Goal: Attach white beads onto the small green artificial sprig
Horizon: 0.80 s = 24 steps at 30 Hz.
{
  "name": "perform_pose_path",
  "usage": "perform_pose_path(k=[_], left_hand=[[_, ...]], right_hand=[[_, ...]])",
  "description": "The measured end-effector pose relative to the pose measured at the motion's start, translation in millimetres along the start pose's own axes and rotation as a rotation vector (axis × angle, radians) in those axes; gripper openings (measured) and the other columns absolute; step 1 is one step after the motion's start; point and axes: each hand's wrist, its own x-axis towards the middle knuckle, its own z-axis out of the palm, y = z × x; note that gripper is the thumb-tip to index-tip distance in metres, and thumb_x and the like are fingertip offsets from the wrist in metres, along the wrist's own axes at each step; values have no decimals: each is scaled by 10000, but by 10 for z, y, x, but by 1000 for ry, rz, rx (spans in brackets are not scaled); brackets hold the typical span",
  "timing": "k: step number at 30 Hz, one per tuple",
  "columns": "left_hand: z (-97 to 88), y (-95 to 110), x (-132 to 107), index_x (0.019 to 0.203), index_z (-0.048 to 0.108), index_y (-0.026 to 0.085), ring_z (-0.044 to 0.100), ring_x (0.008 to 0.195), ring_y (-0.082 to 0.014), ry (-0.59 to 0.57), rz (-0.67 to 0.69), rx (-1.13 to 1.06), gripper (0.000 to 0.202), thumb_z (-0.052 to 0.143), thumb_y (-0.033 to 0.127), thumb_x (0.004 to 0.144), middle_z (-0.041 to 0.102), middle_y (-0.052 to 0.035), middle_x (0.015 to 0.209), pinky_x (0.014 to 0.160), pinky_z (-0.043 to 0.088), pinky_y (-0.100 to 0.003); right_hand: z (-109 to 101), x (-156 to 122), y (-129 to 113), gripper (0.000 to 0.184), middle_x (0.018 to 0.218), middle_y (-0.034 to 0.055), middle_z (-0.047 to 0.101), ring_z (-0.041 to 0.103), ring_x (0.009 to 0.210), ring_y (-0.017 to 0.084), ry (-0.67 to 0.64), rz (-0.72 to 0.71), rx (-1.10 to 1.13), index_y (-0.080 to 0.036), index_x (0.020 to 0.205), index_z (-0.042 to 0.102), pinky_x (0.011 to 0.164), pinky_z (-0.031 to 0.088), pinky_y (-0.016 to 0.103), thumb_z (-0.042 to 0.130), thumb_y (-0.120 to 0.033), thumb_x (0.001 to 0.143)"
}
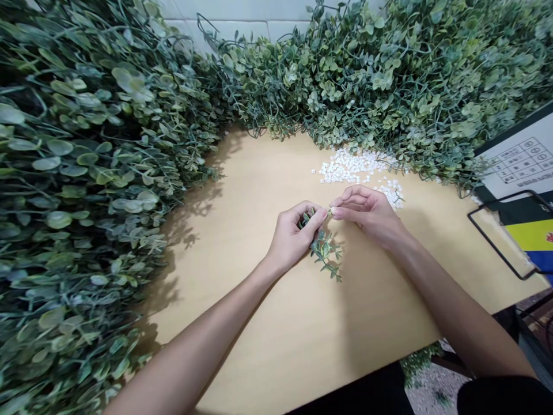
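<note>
Over the middle of the table, my left hand (pixel 298 233) is closed around an artificial leaf sprig (pixel 325 249), whose lower leaves hang out below the fingers. My right hand (pixel 367 212) meets it at the fingertips, pinching at the sprig's tip. Something small and pale shows between the two sets of fingertips; it looks like one of the white pieces, but it is too small to be sure. Just beyond my right hand lies a loose pile of small white pieces (pixel 345 166), with a smaller cluster (pixel 392 191) beside it.
Heaped artificial greenery lines the left side (pixel 86 190) and the back (pixel 367 80) of the wooden table (pixel 259 323). At the right edge stand a printed card (pixel 518 158) and a black wire frame (pixel 492 245). A tiled wall (pixel 233 29) rises behind.
</note>
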Motion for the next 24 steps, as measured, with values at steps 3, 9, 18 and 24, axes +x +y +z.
perform_pose_path(k=[3,9,18,24], left_hand=[[-1,0,-4,751,640,167,444,515,-89,0,-4,-5,366,706,479,931,552,26,591,509,355,-233],[4,7,-3,788,674,169,452,539,-99,9,4,-4,371,740,518,893,562,20,612,521,364,-234],[-2,12,5,772,663,167,451,546,-102,25,0,-4,406,748,551,873,567,14,627,523,365,-237],[-10,37,11,760,652,162,453,557,-101,33,0,-11,407,750,541,872,567,13,636,534,367,-235]], right_hand=[[1,-1,7,366,940,6,811,758,865,160,-7,-14,-4,-218,895,682,910,612,324,973,-249,675],[47,-21,-21,367,923,23,817,763,817,183,16,-70,-83,-216,868,678,893,631,373,970,-347,686],[72,-40,44,339,922,27,823,782,860,213,49,-156,-153,-222,854,686,883,648,383,959,-361,708],[97,-40,77,377,879,19,811,776,863,221,69,-125,-127,-226,844,688,887,654,403,966,-423,682]])
